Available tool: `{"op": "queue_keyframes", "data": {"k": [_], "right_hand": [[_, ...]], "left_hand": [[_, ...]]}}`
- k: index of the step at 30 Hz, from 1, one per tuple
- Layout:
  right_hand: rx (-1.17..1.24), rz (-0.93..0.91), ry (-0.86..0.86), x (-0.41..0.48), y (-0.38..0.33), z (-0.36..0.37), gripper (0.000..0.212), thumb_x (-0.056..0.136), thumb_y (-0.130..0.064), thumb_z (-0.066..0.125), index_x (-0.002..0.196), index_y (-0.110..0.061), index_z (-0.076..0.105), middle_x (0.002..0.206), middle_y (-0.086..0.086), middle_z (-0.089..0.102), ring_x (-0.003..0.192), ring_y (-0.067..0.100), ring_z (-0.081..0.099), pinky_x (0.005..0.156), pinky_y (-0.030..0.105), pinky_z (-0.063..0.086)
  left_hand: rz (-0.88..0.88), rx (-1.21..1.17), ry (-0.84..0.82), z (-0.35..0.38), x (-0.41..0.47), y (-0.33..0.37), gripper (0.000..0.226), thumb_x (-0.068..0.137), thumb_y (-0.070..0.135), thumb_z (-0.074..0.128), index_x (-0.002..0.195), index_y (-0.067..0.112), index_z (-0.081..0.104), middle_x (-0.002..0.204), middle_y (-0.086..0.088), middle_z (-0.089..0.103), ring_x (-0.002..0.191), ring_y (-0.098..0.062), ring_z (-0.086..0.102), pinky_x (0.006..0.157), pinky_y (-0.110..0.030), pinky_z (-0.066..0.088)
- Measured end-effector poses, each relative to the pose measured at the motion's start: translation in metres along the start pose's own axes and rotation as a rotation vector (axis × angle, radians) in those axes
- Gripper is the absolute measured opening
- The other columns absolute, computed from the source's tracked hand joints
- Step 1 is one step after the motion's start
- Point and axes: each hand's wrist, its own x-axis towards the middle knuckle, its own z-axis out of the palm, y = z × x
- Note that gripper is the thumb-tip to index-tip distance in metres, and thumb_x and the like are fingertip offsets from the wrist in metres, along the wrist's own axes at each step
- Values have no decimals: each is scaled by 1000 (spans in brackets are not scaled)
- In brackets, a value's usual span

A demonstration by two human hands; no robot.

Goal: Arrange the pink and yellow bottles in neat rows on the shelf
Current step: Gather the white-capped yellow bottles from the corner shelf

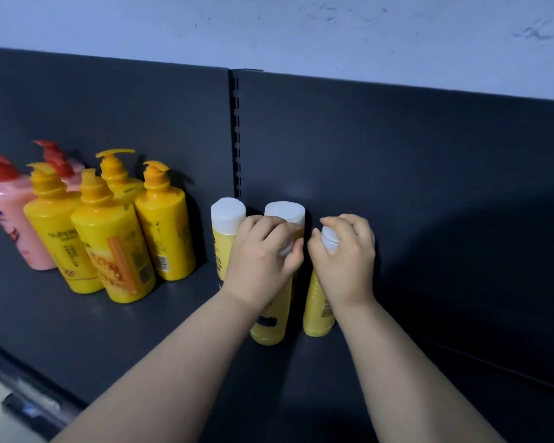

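A dark shelf (109,330) ran beneath a dark back panel (397,155). Mid-shelf, two yellow bottles stood upright, caps up: the left hand (263,251) curled round the left bottle (269,327)'s cap, and the right hand (343,254) round the right bottle (315,314)'s. Behind them, by the panel, stood two white-capped bottles (226,225) — yellow pump bottles (109,244) and pink pump bottles (10,212) crowded the left end.

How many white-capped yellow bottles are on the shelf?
4: rear left bottle, rear right bottle, front left bottle in the left hand, front right bottle in the right hand. More may be hidden.
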Motion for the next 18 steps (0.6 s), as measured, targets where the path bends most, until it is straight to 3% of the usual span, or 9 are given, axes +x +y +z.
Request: {"op": "queue_keyframes", "data": {"k": [5, 8, 10, 14, 18], "right_hand": [[-51, -35, -47, 1, 2, 6, 36, 83, -35, 54, 95, -3, 65, 104, 14, 58, 96, 34, 57, 89, 19, 30], [-70, 28, -159, 0, -2, 1, 51, 85, -46, 44, 105, -2, 61, 114, 14, 54, 106, 31, 52, 94, 22, 31], [-50, 70, -233, 0, -8, -8, 56, 86, -49, 41, 115, -5, 58, 124, 12, 51, 117, 28, 48, 100, 31, 36], [-101, 202, -366, -18, -20, -31, 60, 92, -42, 50, 146, -28, 27, 157, -4, 14, 141, 12, 18, 113, 33, 24], [-243, 250, -409, -57, -34, -47, 71, 90, -50, 47, 149, -37, 10, 157, -14, -9, 145, 11, 4, 117, 38, 19]], "left_hand": [[-14, -49, -10, 3, -3, -4, 19, 82, 21, 58, 86, 6, 70, 83, -5, 64, 85, -21, 51, 85, -27, 38], [-5, -66, -156, -6, -1, -8, 24, 83, 28, 56, 93, 11, 70, 89, -3, 64, 88, -28, 57, 86, -32, 41], [41, -45, -306, -18, 0, -10, 35, 84, 38, 53, 107, 16, 67, 100, 0, 65, 100, -27, 57, 92, -40, 43], [161, 55, -479, -46, -1, -21, 64, 81, 56, 42, 137, 26, 45, 133, 0, 55, 130, -24, 43, 113, -45, 21], [282, 16, -516, -69, -3, -24, 67, 82, 56, 37, 142, 26, 36, 144, -4, 45, 138, -27, 33, 113, -43, 9]]}}
